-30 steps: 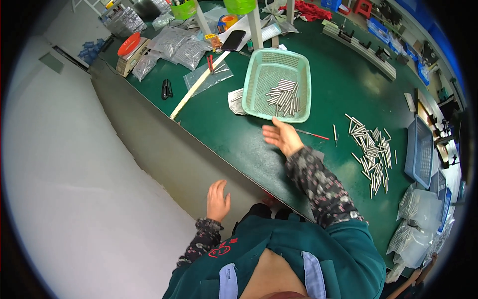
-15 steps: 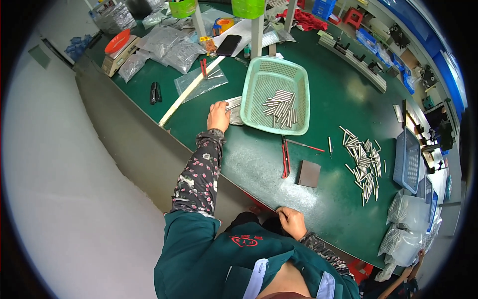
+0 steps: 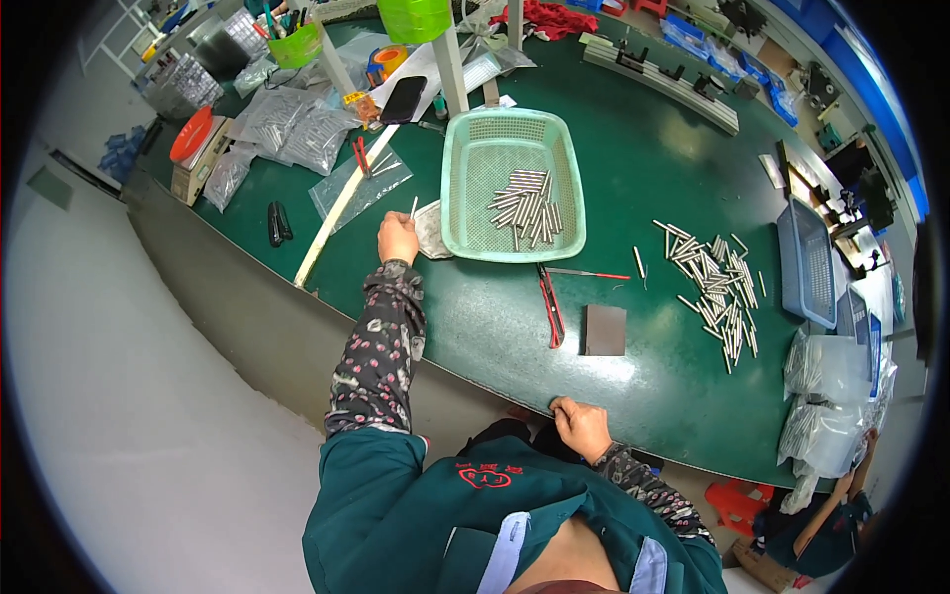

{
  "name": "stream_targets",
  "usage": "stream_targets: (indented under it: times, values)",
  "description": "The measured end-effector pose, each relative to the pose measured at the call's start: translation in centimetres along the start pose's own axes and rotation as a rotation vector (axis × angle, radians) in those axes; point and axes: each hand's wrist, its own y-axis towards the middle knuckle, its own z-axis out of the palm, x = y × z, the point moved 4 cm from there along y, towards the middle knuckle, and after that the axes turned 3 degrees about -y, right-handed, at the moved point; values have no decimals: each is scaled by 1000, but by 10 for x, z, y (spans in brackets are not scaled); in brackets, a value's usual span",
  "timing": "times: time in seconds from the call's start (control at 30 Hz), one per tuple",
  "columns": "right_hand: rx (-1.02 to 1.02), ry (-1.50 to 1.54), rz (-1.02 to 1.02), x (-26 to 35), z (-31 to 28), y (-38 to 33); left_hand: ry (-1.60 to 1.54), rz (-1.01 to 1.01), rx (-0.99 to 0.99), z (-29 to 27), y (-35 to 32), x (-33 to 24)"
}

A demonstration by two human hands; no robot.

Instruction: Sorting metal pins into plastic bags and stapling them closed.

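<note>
- Metal rods (image 3: 527, 210) in the head view, and here's the tally: one batch lies inside the green basket (image 3: 485, 168), while a larger-looking loose heap (image 3: 722, 287) spreads over the worktop (image 3: 653, 396) to the basket's right.
- Looks like work partway through! The heap outside seems to be what's left, though which way the rods travel can't be told.
- Left hand (image 3: 398, 239), just left of the basket: fingers closed, seemingly pinching a single rod (image 3: 414, 205) that pokes up at the fingertips, beside a pale crumpled cloth or wrapper (image 3: 430, 233).
- Right hand (image 3: 582, 429), nearer the wearer than the basket: curled in at the worktop's near edge, nothing showing in it.
- And the rods themselves: short, slim, straight, silvery. In the basket, some line up neatly toward the back, others cross at angles; the heap's a jumble, a few strays lying apart.
</note>
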Motion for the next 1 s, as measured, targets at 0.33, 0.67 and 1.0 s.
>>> stream_targets:
  times: [0.33, 0.67, 1.0]
  values:
    - [-5, 0, -23, -1, 2, 1, 39, 680, -14, 0, -56, -105]
    - [-16, -10, -61, -4, 3, -3, 628, 658, 311, 55, -52, -110]
    - [-27, 13, -79, -4, -2, 0, 198, 202, -206, -10, -28, -42]
